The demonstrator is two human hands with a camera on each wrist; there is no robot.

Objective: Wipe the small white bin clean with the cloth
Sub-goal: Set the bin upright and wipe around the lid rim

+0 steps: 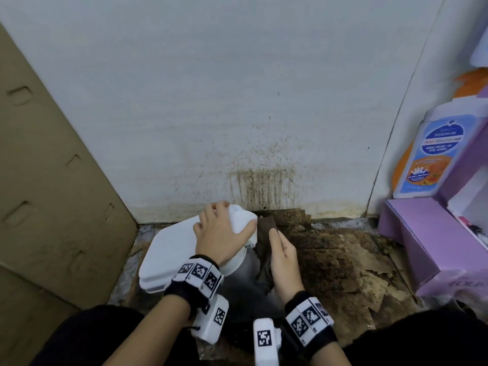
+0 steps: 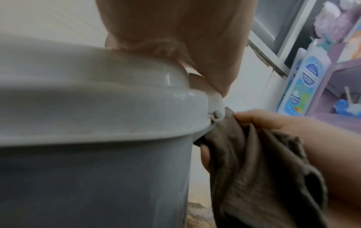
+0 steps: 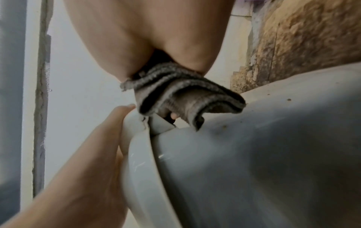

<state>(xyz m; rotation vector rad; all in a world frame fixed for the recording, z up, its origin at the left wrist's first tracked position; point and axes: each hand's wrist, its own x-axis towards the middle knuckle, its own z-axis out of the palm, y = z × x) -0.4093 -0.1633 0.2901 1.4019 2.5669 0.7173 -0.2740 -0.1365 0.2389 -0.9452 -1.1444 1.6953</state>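
Note:
The small bin [image 1: 169,257] has a white lid and a grey body [image 2: 93,177] and stands on the floor by the wall. My left hand [image 1: 221,233] lies over the lid's far right corner, fingers and thumb curled round its rim near the hinge [image 2: 216,112]. My right hand [image 1: 282,257] holds a bunched brown cloth [image 1: 266,249] against the bin's right side, just under the rim. In the right wrist view the cloth [image 3: 183,95] is pinched between thumb and fingers and touches the grey wall [image 3: 273,154] by the hinge.
A stained white wall [image 1: 258,186] rises right behind the bin. Brown cardboard [image 1: 47,196] leans at the left. Purple boxes [image 1: 427,241] and a blue-labelled bottle [image 1: 433,154] stand at the right. The floor [image 1: 343,270] beside the bin is dirty, with torn cardboard.

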